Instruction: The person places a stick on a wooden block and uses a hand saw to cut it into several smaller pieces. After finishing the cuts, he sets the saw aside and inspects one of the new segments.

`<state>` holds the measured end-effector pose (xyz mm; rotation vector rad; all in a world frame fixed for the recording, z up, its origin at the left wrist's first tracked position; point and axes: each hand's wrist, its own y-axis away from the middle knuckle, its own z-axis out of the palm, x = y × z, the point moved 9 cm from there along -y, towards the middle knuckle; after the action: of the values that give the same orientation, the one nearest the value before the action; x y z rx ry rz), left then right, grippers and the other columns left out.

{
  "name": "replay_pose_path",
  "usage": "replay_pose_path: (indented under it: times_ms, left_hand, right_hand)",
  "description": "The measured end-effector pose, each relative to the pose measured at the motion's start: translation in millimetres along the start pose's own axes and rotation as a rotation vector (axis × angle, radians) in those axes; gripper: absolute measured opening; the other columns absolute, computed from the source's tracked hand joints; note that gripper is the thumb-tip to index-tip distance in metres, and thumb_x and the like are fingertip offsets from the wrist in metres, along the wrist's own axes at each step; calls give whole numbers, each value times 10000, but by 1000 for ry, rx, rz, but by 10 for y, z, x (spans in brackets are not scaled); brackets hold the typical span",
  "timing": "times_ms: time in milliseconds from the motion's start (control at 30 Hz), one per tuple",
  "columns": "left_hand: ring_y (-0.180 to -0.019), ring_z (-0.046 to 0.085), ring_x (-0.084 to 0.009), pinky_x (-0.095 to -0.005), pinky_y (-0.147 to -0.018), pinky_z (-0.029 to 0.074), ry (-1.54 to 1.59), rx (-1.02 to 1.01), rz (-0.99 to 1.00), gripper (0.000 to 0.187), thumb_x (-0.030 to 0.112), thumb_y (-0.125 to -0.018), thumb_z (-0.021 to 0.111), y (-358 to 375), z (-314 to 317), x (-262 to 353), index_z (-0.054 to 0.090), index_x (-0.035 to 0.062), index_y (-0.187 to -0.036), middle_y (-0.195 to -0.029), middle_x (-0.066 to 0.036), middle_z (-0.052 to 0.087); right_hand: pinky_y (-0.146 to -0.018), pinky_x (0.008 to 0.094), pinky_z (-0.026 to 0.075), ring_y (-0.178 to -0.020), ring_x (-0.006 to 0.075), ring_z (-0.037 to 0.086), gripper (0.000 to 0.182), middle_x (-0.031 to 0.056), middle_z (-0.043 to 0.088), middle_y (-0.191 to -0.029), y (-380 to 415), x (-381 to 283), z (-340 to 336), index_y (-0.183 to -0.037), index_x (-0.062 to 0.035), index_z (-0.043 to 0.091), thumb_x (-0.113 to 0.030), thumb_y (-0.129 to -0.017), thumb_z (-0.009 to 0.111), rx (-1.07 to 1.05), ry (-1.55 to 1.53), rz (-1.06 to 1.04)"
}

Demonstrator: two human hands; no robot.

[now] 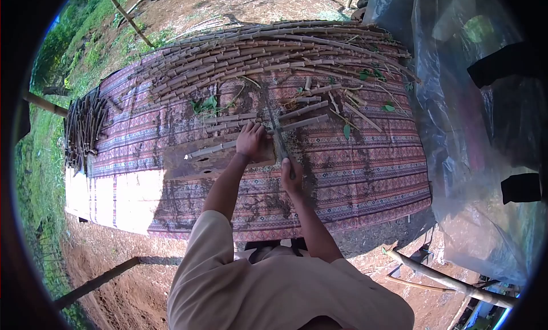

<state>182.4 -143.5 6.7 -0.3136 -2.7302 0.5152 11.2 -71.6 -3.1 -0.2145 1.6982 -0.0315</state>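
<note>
My left hand (pixel 252 139) is closed round a cut stem (pixel 214 150) that lies over a brown board (pixel 188 162) on the patterned cloth (pixel 365 159). In my right hand (pixel 291 176) is the handle of a long saw-like blade (pixel 276 127), which points away from me and lies across the stem line just right of my left hand. Pale sawdust is scattered around the blade. Short stem pieces (pixel 305 122) rest to the right of the blade, and more lie just beyond my left hand.
Long stems (pixel 245 56) are heaped along the table's far side. A stack of short stems (pixel 85 124) sits at the left end. Green leaves (pixel 206 104) lie on the cloth. Plastic sheeting (pixel 456 124) hangs at the right; a wooden pole (pixel 451 280) is near the lower right.
</note>
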Motion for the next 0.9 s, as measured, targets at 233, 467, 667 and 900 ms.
replay_pose_path:
  times_ms: [233,467,667,900]
  left_hand:
    - [-929,528,-299,-407,-834,433,14,13,38,238,307,-837,632,5,0,14,531,94,-872,-895,-83,544]
    - [-925,530,-303,-408,-831,441,-11,33,36,209,278,-820,625,-4,60,-32,531,93,-849,-879,-88,544]
    - [-887,532,-333,-433,-811,458,17,40,-4,208,229,-793,649,-41,-100,56,521,74,-845,-867,-100,536]
    - [-899,532,-308,-408,-819,456,30,39,35,212,253,-805,649,0,-26,43,530,83,-849,-868,-92,540]
  right_hand:
    - [-500,334,354,-534,126,467,285,57,470,-592,273,-12,-65,-867,-23,554,-238,-1018,443,65,42,-41]
    - [-488,342,325,-518,121,437,255,41,450,-583,556,39,-82,-838,-26,528,-195,-1012,449,26,-161,15]
    - [-497,290,365,-537,78,473,267,-10,481,-591,109,166,-23,-873,-15,566,-217,-1006,453,-72,-15,19]
    - [-478,321,339,-516,83,455,273,-4,434,-568,69,-16,9,-829,-27,533,-210,-1008,439,-11,-88,108]
